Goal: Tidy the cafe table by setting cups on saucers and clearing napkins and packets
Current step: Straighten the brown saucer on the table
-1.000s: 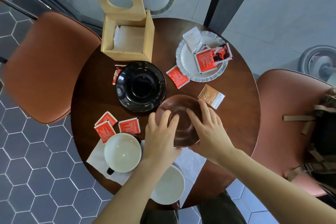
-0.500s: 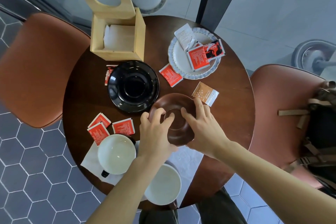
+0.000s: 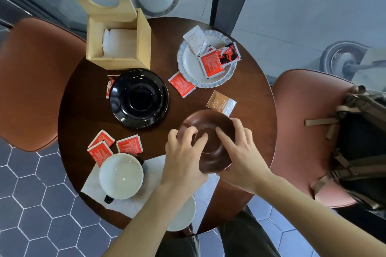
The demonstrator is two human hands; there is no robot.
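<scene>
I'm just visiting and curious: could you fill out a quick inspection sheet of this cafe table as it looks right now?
Surface: round dark wooden table, crowded.
Job's things: brown saucer gripped by both hands; black saucer bare; white cup standing on a napkin; second white cup at the near edge, partly hidden by an arm.
Clutter: red packets loose by the cup; more packets on the white scalloped plate; tan packet beside the brown saucer.
Hands: left hand and right hand both hold the brown saucer.
Cables: nothing seen.
Surroundings: open wooden napkin box, two brown chairs, backpack on the right one.
</scene>
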